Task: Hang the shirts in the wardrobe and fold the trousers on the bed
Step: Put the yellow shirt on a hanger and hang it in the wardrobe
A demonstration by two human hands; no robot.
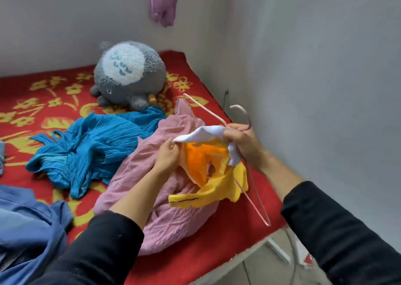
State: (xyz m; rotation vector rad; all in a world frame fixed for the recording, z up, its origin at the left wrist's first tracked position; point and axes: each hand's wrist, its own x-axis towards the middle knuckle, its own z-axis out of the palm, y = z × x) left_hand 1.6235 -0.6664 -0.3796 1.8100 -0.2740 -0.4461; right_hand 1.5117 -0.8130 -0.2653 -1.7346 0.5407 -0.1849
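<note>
A yellow shirt (208,167) with a white collar hangs between my hands above the bed. My left hand (167,154) pinches the white collar at its left end. My right hand (243,141) grips the collar's other side together with the neck of a pink hanger (243,115). One hanger arm points up and left, the other runs down behind the shirt toward the bed's edge. Under the shirt lies a crumpled pink garment (165,206). A bright blue pleated garment (86,148) lies left of it, and a darker blue garment (28,219) fills the lower left.
The bed carries a red blanket (227,245) with yellow flowers. A grey plush toy (130,74) sits near the far wall. A purple cloth (163,2) hangs on the wall above. White walls close the corner at right; floor shows beyond the bed's right edge.
</note>
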